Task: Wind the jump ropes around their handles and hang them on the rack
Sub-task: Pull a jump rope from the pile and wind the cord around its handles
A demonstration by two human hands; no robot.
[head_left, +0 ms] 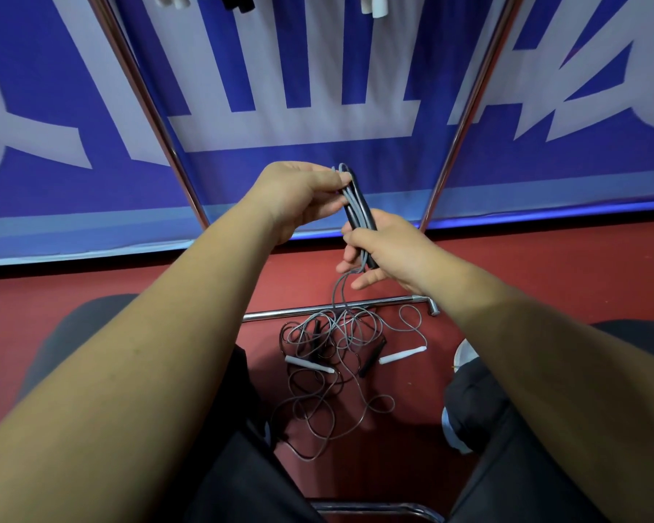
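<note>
One wide-angle camera, worn on the person's head, faces forward and steeply down. It sits close above the bare outstretched forearms, which reach toward the chrome tubular metal rack. Behind that rack the blue-and-white printed banner fills the upper frame.

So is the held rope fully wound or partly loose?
Partly loose: cord lies along the handles in the left hand and right hand, but a strand trails down to the floor tangle.

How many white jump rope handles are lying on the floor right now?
2. The left white handle lies at the left of the tangled ropes; the right white handle lies at their right edge. Others may be hidden.
</note>
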